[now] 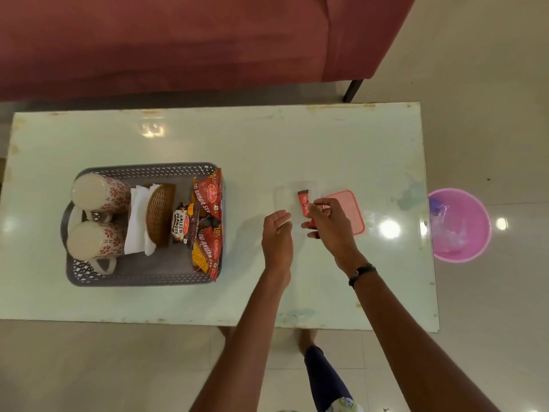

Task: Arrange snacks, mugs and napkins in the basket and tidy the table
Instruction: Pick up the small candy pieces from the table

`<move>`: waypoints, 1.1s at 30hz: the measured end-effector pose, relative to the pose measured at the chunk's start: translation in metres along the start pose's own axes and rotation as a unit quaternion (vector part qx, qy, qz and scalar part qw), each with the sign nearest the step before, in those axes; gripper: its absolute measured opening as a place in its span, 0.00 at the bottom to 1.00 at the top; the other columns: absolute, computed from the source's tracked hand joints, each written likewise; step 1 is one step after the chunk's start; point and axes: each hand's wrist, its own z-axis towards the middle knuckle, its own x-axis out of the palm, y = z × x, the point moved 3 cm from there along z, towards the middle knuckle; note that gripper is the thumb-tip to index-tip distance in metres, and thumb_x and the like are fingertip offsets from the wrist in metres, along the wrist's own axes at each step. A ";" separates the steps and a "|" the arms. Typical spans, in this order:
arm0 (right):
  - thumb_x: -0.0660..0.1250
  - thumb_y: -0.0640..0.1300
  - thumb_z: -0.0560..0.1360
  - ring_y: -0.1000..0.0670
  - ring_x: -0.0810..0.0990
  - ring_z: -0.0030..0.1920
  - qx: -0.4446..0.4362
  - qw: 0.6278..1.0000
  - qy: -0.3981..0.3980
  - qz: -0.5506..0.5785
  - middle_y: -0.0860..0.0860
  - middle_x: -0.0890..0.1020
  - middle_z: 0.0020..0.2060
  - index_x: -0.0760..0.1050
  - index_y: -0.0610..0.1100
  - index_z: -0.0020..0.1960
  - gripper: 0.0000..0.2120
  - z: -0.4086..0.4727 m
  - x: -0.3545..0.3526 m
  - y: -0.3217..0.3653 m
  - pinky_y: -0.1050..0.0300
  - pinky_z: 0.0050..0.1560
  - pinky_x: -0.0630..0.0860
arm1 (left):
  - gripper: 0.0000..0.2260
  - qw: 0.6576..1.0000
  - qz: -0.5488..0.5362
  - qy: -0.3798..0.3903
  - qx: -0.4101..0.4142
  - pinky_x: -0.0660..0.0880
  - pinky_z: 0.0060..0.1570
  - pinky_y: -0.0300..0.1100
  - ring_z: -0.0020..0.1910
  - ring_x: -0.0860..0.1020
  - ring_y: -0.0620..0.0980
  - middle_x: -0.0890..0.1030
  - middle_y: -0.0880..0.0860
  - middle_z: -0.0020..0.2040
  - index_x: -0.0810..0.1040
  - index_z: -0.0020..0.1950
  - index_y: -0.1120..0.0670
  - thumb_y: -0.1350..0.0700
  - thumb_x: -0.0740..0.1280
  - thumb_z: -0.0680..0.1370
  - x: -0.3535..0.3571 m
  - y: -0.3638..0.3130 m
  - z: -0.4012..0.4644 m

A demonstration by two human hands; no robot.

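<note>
A grey perforated basket [166, 169] sits on the left of the table. Inside it lie two floral mugs [99, 194] on their sides, white napkins [138, 221] with a woven holder [160, 215], a salted peanuts pack [179, 226] and red snack packets [208, 203]. My right hand [329, 226] holds a small red sachet [303, 203] over a clear plastic container [285, 194]. My left hand [277, 236] hovers just left of it, fingers apart, holding nothing. A pink lid [352, 212] lies right of the container.
The pale glossy table [237, 138] has worn edges. A pink bin [462, 224] with a plastic bag stands on the floor off the table's right end. A red sofa [178, 40] runs behind the table.
</note>
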 end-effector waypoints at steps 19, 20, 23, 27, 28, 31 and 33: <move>0.58 0.61 0.76 0.50 0.80 0.45 0.001 0.997 0.037 0.061 0.49 0.80 0.46 0.71 0.47 0.51 0.17 0.031 0.017 0.013 0.56 0.46 0.76 | 0.14 0.988 -0.065 0.133 -0.033 0.79 0.52 0.43 0.56 0.80 0.51 0.80 0.55 0.59 0.73 0.64 0.55 0.56 0.63 0.78 0.019 -0.017 0.001; 0.59 0.58 0.77 0.50 0.80 0.46 0.001 0.998 0.028 0.062 0.49 0.80 0.46 0.72 0.47 0.51 0.14 0.033 0.017 0.013 0.57 0.47 0.76 | 0.14 0.991 -0.049 0.124 -0.022 0.79 0.52 0.44 0.54 0.81 0.51 0.81 0.56 0.58 0.73 0.63 0.56 0.58 0.63 0.78 0.019 -0.018 0.003; 0.58 0.45 0.79 0.50 0.80 0.52 0.005 0.998 0.004 0.056 0.50 0.81 0.51 0.74 0.46 0.58 0.10 0.036 0.012 0.006 0.59 0.50 0.76 | 0.14 0.996 -0.022 0.089 -0.006 0.81 0.51 0.45 0.49 0.83 0.52 0.82 0.58 0.55 0.75 0.61 0.57 0.61 0.65 0.76 0.021 -0.019 0.012; 0.59 0.39 0.79 0.53 0.78 0.52 -0.037 0.999 -0.015 0.004 0.54 0.80 0.50 0.75 0.46 0.59 0.12 0.034 0.009 -0.001 0.56 0.51 0.76 | 0.13 0.996 -0.035 0.076 -0.018 0.81 0.50 0.45 0.49 0.83 0.53 0.82 0.59 0.54 0.75 0.57 0.58 0.62 0.68 0.73 0.022 -0.017 0.017; 0.58 0.37 0.78 0.53 0.78 0.53 -0.050 0.998 -0.034 -0.005 0.55 0.79 0.49 0.75 0.46 0.59 0.12 0.034 0.008 -0.001 0.56 0.51 0.76 | 0.12 0.997 -0.037 0.060 -0.017 0.81 0.49 0.44 0.48 0.83 0.54 0.82 0.59 0.54 0.75 0.56 0.58 0.62 0.68 0.73 0.021 -0.017 0.018; 0.55 0.33 0.78 0.54 0.78 0.56 -0.083 0.991 -0.106 -0.027 0.54 0.79 0.52 0.74 0.45 0.61 0.16 0.030 0.000 0.003 0.58 0.53 0.75 | 0.09 1.000 -0.023 -0.002 -0.016 0.81 0.42 0.36 0.41 0.82 0.49 0.81 0.58 0.51 0.74 0.53 0.56 0.62 0.68 0.74 0.015 -0.015 0.017; 0.54 0.33 0.79 0.54 0.78 0.57 -0.093 0.988 -0.121 -0.039 0.51 0.79 0.57 0.73 0.43 0.63 0.17 0.027 -0.003 0.005 0.59 0.56 0.75 | 0.07 0.999 -0.019 -0.023 -0.016 0.79 0.37 0.32 0.39 0.81 0.46 0.80 0.56 0.49 0.73 0.52 0.56 0.61 0.66 0.75 0.010 -0.015 0.016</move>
